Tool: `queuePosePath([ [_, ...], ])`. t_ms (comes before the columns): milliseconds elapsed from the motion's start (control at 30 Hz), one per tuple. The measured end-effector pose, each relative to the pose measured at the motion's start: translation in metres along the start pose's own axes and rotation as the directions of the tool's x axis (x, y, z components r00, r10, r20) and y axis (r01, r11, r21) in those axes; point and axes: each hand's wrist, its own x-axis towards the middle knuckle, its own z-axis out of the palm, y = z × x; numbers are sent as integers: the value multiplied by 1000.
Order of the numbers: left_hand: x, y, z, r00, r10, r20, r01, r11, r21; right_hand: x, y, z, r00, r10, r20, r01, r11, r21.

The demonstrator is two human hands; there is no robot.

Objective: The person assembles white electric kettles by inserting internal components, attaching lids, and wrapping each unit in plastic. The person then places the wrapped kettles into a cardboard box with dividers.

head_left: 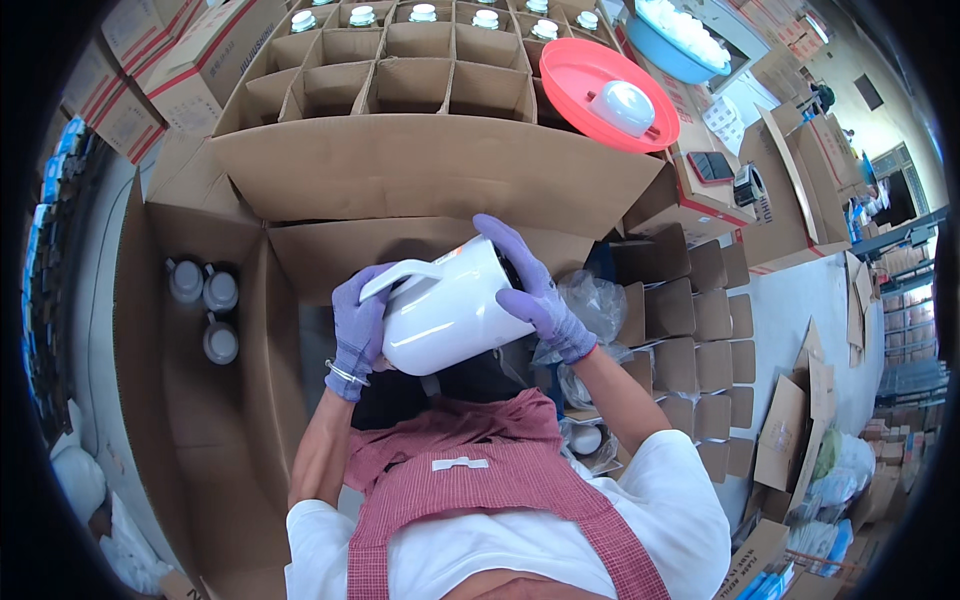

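Observation:
I hold a white plastic jug (445,305) with a moulded handle, tilted on its side in front of my chest. My left hand (357,325), in a purple glove, grips the jug's base end below the handle. My right hand (535,290), also gloved in purple, is wrapped over the jug's mouth end, hiding the opening. I wear a red checked apron over a white shirt. Behind the jug lies a big cardboard box flap (430,175).
A divided carton (400,85) ahead holds capped jugs in its far cells. A red basin (600,90) holds a white jug, with a blue basin (680,40) behind. Three grey-capped jugs (205,305) stand in the left carton. Cardboard dividers (700,340) and clear plastic bags (590,305) lie right.

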Motion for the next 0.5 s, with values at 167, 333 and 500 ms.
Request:
queuePosePath([
  [167, -8, 9, 3, 1000, -21, -6, 20, 990, -138, 19, -25, -18, 980, -198, 35, 196, 906, -375],
  [333, -33, 17, 8, 928, 243, -281, -201, 965, 171, 97, -63, -127, 810, -544, -218, -71, 278, -958],
  [500, -50, -34, 10, 975, -182, -127, 9, 603, -797, 121, -48, -208, 892, -367, -264, -121, 369, -922],
])
